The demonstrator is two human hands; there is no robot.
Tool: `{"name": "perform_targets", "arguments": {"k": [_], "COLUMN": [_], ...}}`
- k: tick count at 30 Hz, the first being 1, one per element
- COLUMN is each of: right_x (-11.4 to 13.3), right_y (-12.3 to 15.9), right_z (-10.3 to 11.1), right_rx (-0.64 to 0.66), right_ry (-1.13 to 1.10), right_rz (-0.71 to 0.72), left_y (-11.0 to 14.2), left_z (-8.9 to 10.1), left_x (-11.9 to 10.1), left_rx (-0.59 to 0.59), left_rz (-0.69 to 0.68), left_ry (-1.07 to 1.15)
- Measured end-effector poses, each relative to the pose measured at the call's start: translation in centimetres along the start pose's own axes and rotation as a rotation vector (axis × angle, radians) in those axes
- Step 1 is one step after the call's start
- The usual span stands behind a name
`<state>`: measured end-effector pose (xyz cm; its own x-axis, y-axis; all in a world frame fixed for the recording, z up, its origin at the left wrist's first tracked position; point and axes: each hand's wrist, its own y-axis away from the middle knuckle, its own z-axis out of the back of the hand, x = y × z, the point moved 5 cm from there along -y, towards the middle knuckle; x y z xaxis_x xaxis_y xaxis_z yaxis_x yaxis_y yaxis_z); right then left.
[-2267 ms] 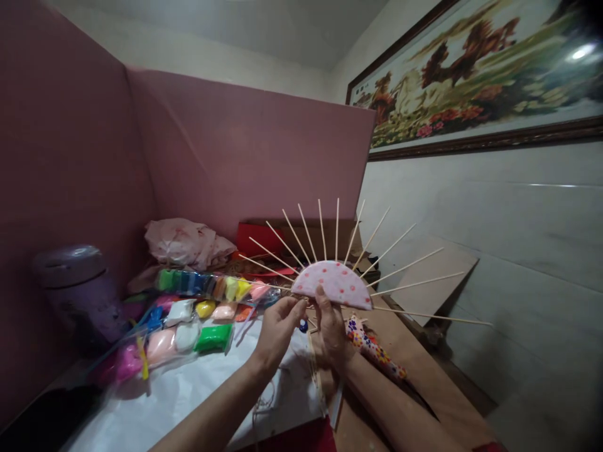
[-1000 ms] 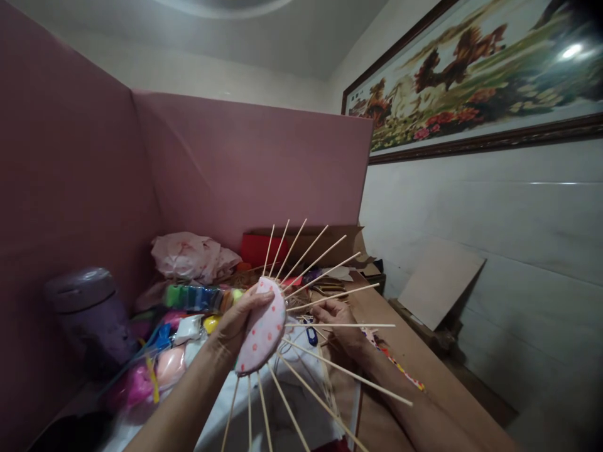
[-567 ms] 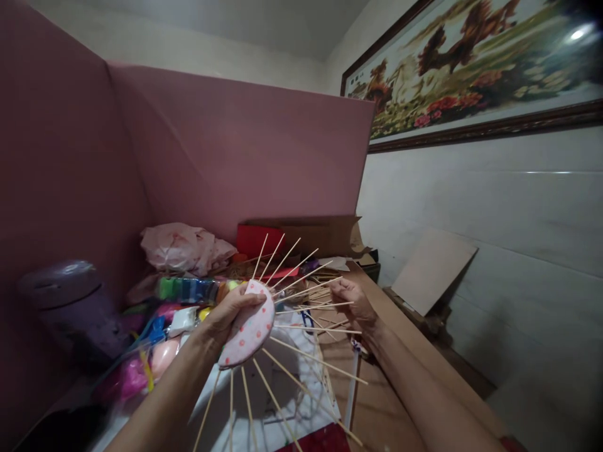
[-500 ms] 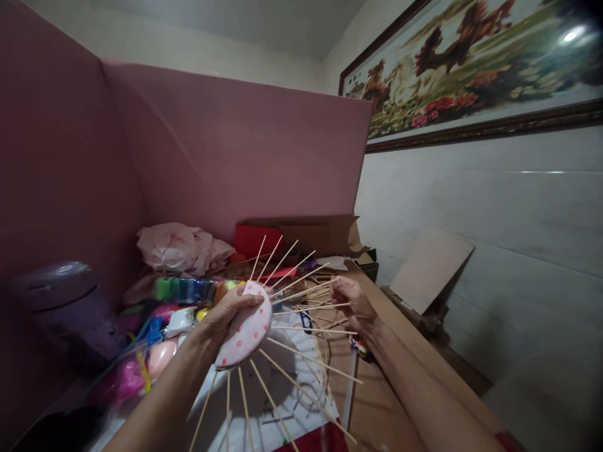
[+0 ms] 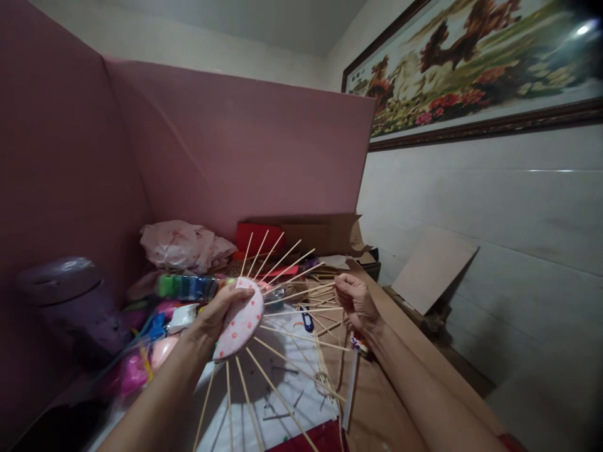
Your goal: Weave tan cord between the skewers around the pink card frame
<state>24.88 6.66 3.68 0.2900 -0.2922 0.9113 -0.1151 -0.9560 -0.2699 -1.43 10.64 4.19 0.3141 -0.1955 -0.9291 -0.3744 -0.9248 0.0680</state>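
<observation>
A flat disc covered in white cloth with pinkish-red dots [image 5: 239, 323] is gripped at its edge by my left hand [image 5: 225, 307], thumb on top. Thin wooden sticks [image 5: 277, 355] fan out from the disc's rim, above, to the right and below. My right hand [image 5: 357, 302] is closed in a pinch at the outer tip of one right-hand stick [image 5: 301, 293]. Whether a thinner strand is also between those fingers is unclear. Beneath the sticks lie a white sheet [image 5: 257, 383], a small coil of cord [image 5: 325, 384] and a blue-handled item [image 5: 306, 319].
Bags of coloured clay [image 5: 186, 287] and a pink packet [image 5: 132, 375] crowd the left, beside a lilac container [image 5: 75, 307]. More loose sticks [image 5: 325, 295] and a metal ruler [image 5: 351, 389] lie on the brown tabletop [image 5: 377, 402]. Cardboard [image 5: 315, 235] stands behind; a pink partition [image 5: 235, 144] rises beyond.
The disc and its sticks have shifted slightly left with my left hand, turning a little. My right hand stays at a stick's tip, having moved only slightly.
</observation>
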Motion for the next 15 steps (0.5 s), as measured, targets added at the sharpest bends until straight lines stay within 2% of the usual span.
{"name": "perform_targets", "arguments": {"k": [2, 4, 6, 8, 15], "right_x": [-1.0, -2.1, -2.6, -2.7, -2.7], "right_y": [0.2, 0.5, 1.0, 1.4, 2.5], "right_z": [-0.6, -1.6, -2.7, -3.6, -4.8], "right_rx": [0.081, 0.227, 0.369, 0.459, 0.533], "right_ry": [0.167, 0.364, 0.472, 0.487, 0.548], "right_rz": [-0.120, -0.209, -0.220, -0.215, -0.256], "left_y": [0.2, 0.4, 0.6, 0.7, 1.1], "left_z": [0.2, 0.4, 0.3, 0.3, -1.0], "left_x": [-0.2, -0.5, -0.8, -1.1, -1.3], "left_rx": [-0.028, -0.046, -0.045, -0.036, 0.085], "left_rz": [0.014, 0.022, 0.009, -0.023, -0.050], "left_ry": [0.104, 0.189, 0.249, 0.300, 0.383]}}
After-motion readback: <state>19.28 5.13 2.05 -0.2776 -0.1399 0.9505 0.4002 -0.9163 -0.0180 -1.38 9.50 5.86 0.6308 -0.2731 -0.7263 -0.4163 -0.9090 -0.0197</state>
